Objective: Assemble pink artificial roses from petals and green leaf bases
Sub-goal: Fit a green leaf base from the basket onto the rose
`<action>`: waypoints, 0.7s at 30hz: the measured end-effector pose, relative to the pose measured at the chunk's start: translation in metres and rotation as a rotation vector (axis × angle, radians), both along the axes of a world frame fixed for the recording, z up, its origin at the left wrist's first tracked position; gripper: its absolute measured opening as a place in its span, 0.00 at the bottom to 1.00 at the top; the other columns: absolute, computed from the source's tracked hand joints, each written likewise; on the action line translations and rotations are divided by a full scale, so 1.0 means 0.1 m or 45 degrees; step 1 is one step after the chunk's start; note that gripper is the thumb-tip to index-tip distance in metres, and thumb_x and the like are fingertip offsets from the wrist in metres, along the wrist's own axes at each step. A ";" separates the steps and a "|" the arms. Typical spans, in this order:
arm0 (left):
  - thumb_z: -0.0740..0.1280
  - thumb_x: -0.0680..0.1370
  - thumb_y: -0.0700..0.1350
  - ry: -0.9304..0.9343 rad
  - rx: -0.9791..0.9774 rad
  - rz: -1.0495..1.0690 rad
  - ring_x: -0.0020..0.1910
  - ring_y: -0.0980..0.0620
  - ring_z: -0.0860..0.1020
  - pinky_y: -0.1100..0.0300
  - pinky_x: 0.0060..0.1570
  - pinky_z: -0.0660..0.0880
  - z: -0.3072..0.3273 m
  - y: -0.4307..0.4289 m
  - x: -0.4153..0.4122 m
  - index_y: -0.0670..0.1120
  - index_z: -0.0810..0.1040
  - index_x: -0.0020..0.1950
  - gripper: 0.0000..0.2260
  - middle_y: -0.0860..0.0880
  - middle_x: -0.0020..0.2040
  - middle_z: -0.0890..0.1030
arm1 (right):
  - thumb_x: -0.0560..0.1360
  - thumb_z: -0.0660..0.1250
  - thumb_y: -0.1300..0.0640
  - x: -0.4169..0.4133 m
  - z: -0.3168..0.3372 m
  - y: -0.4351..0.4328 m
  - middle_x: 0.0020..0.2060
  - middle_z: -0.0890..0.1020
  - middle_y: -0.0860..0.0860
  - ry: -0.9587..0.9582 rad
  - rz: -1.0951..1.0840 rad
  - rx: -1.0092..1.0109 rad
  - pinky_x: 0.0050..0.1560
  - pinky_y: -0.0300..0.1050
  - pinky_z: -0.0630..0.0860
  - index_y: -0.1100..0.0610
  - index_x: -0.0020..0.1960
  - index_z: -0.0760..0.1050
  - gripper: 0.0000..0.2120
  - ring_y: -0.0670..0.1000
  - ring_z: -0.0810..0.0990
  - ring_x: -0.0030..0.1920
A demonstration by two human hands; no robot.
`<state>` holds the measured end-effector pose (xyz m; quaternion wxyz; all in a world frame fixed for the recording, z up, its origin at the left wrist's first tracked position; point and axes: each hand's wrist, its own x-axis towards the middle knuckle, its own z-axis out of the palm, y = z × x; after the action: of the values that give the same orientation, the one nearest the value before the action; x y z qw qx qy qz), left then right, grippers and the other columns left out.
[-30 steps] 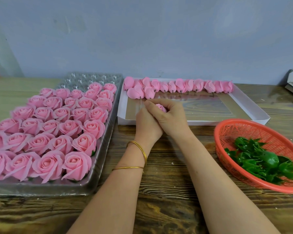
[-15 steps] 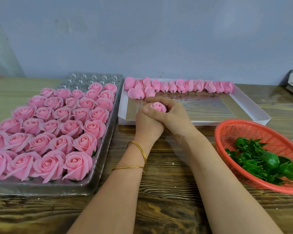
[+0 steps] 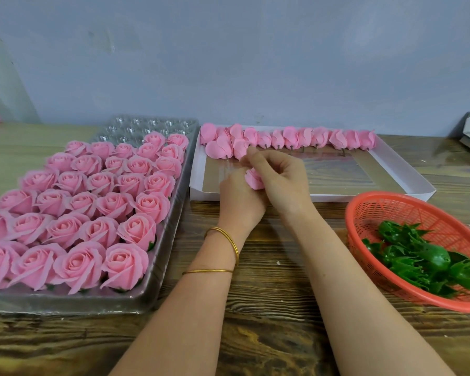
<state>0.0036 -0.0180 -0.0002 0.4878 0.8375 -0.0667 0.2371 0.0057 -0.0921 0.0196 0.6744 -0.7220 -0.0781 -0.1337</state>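
While under assembly, item: rose bud (image 3: 254,179), over white tray's (image 3: 337,198) near edge.
Left hand (image 3: 239,202): curled round bud's lower end, hidden.
Right hand (image 3: 282,183): pinching bud's petals from right.
Next part: leaf bases (image 3: 423,256) in orange basket (image 3: 364,202), near right; right hand nearer.

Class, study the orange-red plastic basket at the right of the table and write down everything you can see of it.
The orange-red plastic mesh basket is round and shallow, with a smooth solid rim and latticed walls. It sits upright on the dark wooden table, at the right, and the picture cuts off its right edge. A pile of green plastic leaf bases lies inside, towards the near side, leaving the far wall bare. Its far rim lies close to the white cardboard tray. Nothing grips it.
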 end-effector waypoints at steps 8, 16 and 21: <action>0.66 0.76 0.38 0.031 -0.027 0.025 0.38 0.48 0.78 0.67 0.31 0.63 -0.06 0.02 -0.01 0.55 0.68 0.29 0.19 0.56 0.29 0.75 | 0.77 0.68 0.61 0.02 -0.11 0.05 0.28 0.78 0.40 -0.189 -0.040 -0.221 0.39 0.38 0.72 0.49 0.35 0.77 0.14 0.39 0.74 0.33; 0.65 0.77 0.40 0.014 0.014 0.073 0.36 0.53 0.73 0.59 0.32 0.65 -0.08 0.03 0.02 0.43 0.78 0.37 0.09 0.53 0.32 0.75 | 0.77 0.69 0.57 0.01 -0.11 0.04 0.32 0.82 0.37 -0.065 0.149 -0.168 0.43 0.29 0.72 0.47 0.40 0.80 0.09 0.34 0.79 0.38; 0.62 0.76 0.44 -0.023 -0.002 0.068 0.34 0.55 0.71 0.63 0.30 0.59 -0.09 0.01 0.06 0.50 0.73 0.35 0.09 0.60 0.30 0.68 | 0.75 0.73 0.56 -0.02 -0.08 -0.01 0.37 0.85 0.40 0.075 0.273 0.001 0.44 0.31 0.76 0.49 0.44 0.82 0.02 0.37 0.83 0.43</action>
<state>0.0091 -0.0167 -0.0091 0.4814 0.8364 -0.0483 0.2577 0.0038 -0.0930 0.0116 0.6872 -0.7127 -0.1349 -0.0396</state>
